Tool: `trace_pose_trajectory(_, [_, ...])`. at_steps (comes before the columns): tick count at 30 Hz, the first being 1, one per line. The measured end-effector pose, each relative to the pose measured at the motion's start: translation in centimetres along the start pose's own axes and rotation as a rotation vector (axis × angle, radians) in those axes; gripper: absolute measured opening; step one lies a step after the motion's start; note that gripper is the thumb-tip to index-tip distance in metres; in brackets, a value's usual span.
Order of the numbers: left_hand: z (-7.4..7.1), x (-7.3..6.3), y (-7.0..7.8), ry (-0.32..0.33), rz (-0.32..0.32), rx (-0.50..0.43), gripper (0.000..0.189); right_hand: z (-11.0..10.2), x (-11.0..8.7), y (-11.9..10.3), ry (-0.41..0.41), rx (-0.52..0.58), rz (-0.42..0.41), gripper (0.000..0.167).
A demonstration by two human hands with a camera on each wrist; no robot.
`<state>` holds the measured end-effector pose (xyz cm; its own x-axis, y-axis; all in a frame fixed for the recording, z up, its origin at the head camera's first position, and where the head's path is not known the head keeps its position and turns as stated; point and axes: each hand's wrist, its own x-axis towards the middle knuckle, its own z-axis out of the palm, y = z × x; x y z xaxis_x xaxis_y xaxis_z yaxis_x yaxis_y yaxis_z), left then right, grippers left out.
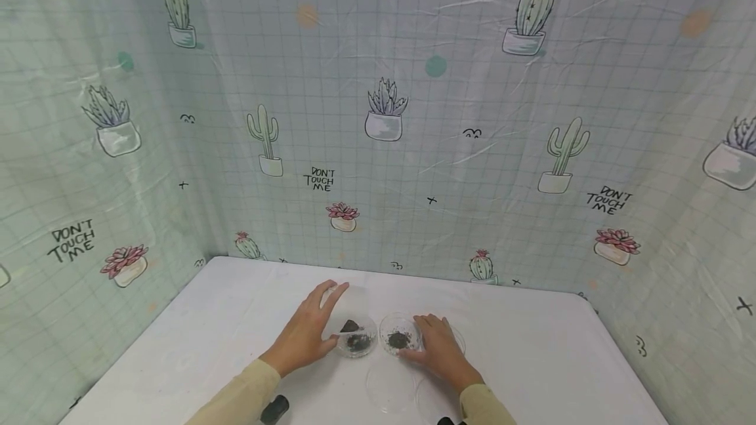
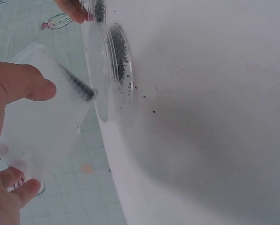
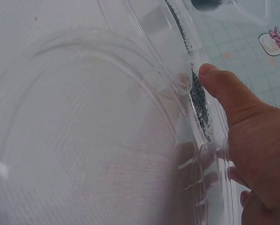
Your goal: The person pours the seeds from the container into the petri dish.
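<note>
My left hand (image 1: 307, 333) holds a translucent plastic container (image 2: 46, 117) between thumb and spread fingers. It is tilted, with dark grains gathered at its lower corner. That corner hangs right by the rim of the left clear petri dish (image 1: 367, 350), where a layer of dark grains (image 2: 117, 54) lies. Beside it, my right hand (image 1: 440, 349) holds the right petri dish (image 1: 390, 323) by its sides, thumb at the near rim and fingers at the far side. A small heap of dark grains (image 1: 398, 340) lies in this dish.
Clear round dishes or lids lie on the white table (image 1: 531, 359): one nearest the front (image 1: 390, 385), another by the right sleeve (image 1: 434, 402), a third partly behind the right hand (image 1: 459, 340). Stray grains (image 2: 154, 111) dot the tabletop. A cactus-print curtain (image 1: 413, 169) surrounds the table.
</note>
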<state>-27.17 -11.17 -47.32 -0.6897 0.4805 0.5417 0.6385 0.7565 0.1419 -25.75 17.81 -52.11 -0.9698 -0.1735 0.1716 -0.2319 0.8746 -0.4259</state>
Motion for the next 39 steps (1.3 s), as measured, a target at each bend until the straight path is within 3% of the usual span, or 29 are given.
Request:
trace_pose_trajectory(5, [0.1, -0.9, -0.8, 0.022, -0.077, -0.02, 0.108, 0.0, 0.0, 0.1, 0.006, -0.003, -0.011, 0.082])
trace_pose_trajectory(16, [0.0, -2.5, -2.0, 0.076, -0.156, -0.06, 0.108, 0.3, 0.1, 0.2, 0.005, -0.009, -0.01, 0.083])
trace_pose_trajectory(39, [-0.6, -4.8, -3.4, -0.077, -0.341, -0.212, 0.107, 0.3, 0.2, 0.1, -0.019, 0.0, 0.042, 0.083])
